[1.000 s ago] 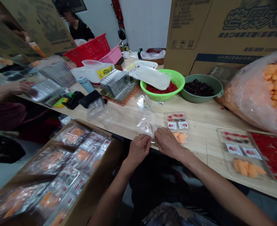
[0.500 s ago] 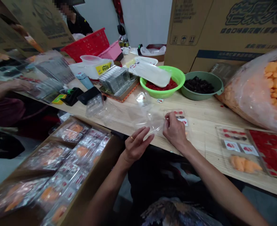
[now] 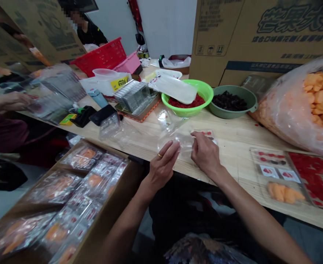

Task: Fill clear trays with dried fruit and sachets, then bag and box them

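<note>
My left hand (image 3: 164, 163) pinches a clear plastic bag (image 3: 168, 134) at the table's front edge, thumb and fingers pressed together on the film. Just right of it, my right hand (image 3: 205, 152) has its fingers curled down at the bag's right side, over a clear packed tray (image 3: 206, 132) with red pieces. What the right fingertips grip is hidden. Beyond the bag, a bright green bowl (image 3: 208, 96) holds red pieces under a white packet (image 3: 175, 88). Beside it is a dark green bowl (image 3: 253, 106) with dark pieces.
An open carton (image 3: 95, 223) of bagged orange items lies at lower left. On the right are a filled tray (image 3: 267, 171), red pieces (image 3: 315, 176) and a large bag of orange pieces (image 3: 293, 106). A co-worker's hand (image 3: 15, 101) is at far left; another person (image 3: 88, 31) is behind.
My left hand's fingers have closed together on the bag, which has shifted and spread a little. My right hand has moved slightly, covering more of the packed tray. The camera view has shifted a little.
</note>
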### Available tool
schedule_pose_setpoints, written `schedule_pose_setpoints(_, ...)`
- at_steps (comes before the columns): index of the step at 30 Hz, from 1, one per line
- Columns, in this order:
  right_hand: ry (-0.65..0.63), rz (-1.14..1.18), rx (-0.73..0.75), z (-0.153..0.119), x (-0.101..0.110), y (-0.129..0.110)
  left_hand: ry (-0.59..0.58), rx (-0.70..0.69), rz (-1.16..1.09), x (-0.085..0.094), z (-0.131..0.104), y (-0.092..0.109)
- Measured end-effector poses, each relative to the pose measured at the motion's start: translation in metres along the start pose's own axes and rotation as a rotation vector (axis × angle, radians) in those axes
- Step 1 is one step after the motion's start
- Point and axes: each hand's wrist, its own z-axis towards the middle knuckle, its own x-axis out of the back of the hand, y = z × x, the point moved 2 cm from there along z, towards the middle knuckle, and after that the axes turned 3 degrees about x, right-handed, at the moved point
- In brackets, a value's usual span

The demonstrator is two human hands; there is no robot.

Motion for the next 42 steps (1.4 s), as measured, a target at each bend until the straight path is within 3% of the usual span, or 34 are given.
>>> schedule_pose_setpoints(6,0.010,0.096,0.030,0.004,0.000,-0.007,0.237,0.148,0.106,0.002,0.000,0.000)
schedule_pose_setpoints(9,-0.075,0.043,0.144,0.018,0.003,-0.017,0.212,0.238,0.299,0.006,0.013,-0.004)
schedule_pose_setpoints(11,-0.093,0.029,0.176,0.027,0.004,-0.026,0.164,0.264,0.293,0.006,0.023,-0.007)
schedule_pose_setpoints(15,0.055,0.258,-0.061,0.031,-0.005,-0.044,0.284,0.419,0.064,-0.002,0.033,-0.009)
schedule_pose_setpoints(19,-0.039,0.464,-0.267,0.022,-0.026,-0.047,0.389,0.617,-0.229,-0.022,0.019,-0.002)
schedule_pose_setpoints(21,-0.119,0.380,-0.222,0.020,-0.032,-0.042,0.401,0.705,-0.319,-0.030,0.005,0.001)
schedule_pose_setpoints(24,-0.230,0.122,-0.009,0.019,-0.035,-0.033,0.473,0.766,-0.145,-0.025,-0.015,-0.003)
schedule_pose_setpoints(26,-0.307,-0.013,0.156,0.017,-0.038,-0.031,0.518,0.678,0.079,-0.012,-0.021,-0.010)
schedule_pose_setpoints(29,-0.372,-0.098,0.275,0.010,-0.042,-0.033,0.478,0.513,0.295,0.009,-0.017,-0.025)
schedule_pose_setpoints(33,-0.415,-0.126,0.289,0.011,-0.035,-0.033,0.346,0.370,0.315,0.035,-0.002,-0.043)
schedule_pose_setpoints(35,-0.434,-0.130,0.300,0.016,-0.026,-0.032,0.181,0.247,0.294,0.043,0.002,-0.046)
schedule_pose_setpoints(37,-0.417,-0.140,0.258,0.024,-0.015,-0.030,-0.039,0.082,0.242,0.047,0.003,-0.046)
schedule_pose_setpoints(39,-0.361,-0.149,0.144,0.032,-0.006,-0.027,-0.185,-0.088,0.168,0.048,0.000,-0.042)
schedule_pose_setpoints(42,-0.301,-0.137,-0.009,0.036,-0.003,-0.026,-0.196,-0.214,0.098,0.047,-0.007,-0.033)
